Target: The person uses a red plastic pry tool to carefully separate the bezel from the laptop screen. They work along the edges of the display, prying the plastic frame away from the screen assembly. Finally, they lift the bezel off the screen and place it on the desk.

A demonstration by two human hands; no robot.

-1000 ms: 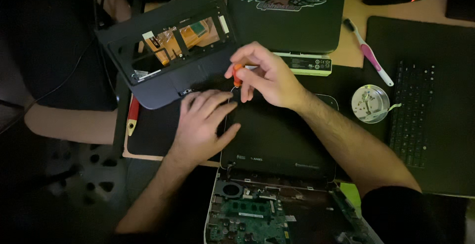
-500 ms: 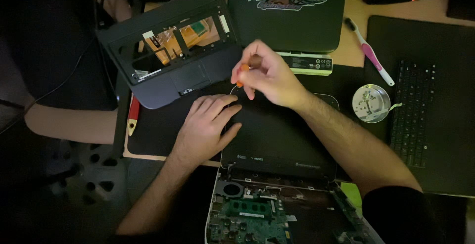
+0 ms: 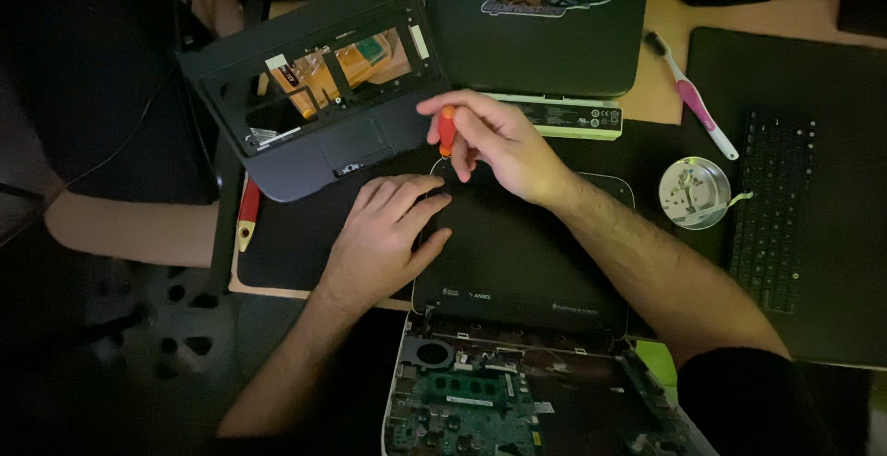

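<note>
The fingers (image 3: 462, 128) of the right hand (image 3: 504, 142) are pinched shut round a small orange screwdriver (image 3: 446, 131), held upright with its tip down at the top left corner of the black lid (image 3: 517, 253). The left hand (image 3: 383, 239) lies flat and open, holding nothing, its fingertips pressing the lid's left edge just beside the tip. Nearest me, below the lid, sits the opened laptop base with a green board (image 3: 467, 391) showing. Right of the right forearm stands a round tin (image 3: 695, 193). Farther back on the tabletop (image 3: 661, 96) lie a grey palmrest frame (image 3: 314, 96), a battery (image 3: 564, 116), a pink toothbrush (image 3: 698, 105) and a black case (image 3: 536, 22).
</note>
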